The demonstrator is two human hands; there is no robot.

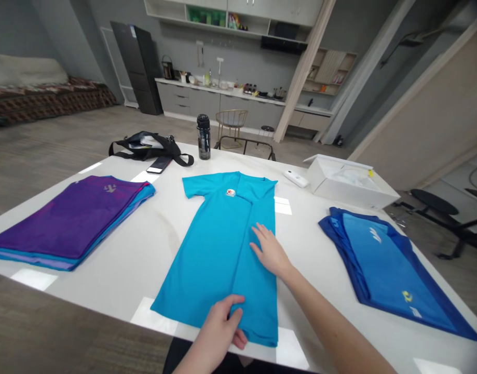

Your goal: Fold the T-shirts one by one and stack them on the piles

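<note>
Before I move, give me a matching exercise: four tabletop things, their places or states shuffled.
1. Turquoise short-sleeved T-shirt
2. Purple-topped stack of folded clothes
3. Black-lidded plastic bottle
4. Open white cardboard box

A. Upright, right of black fabric bag
B. Just beyond folded blue clothes
C. Under left hand and right hand
D. White table, left side

Pairs: 1-C, 2-D, 3-A, 4-B

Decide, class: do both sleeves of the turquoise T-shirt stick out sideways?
No, only one sleeve sticks out; the turquoise T-shirt has its other side folded inward under the right hand.
</note>
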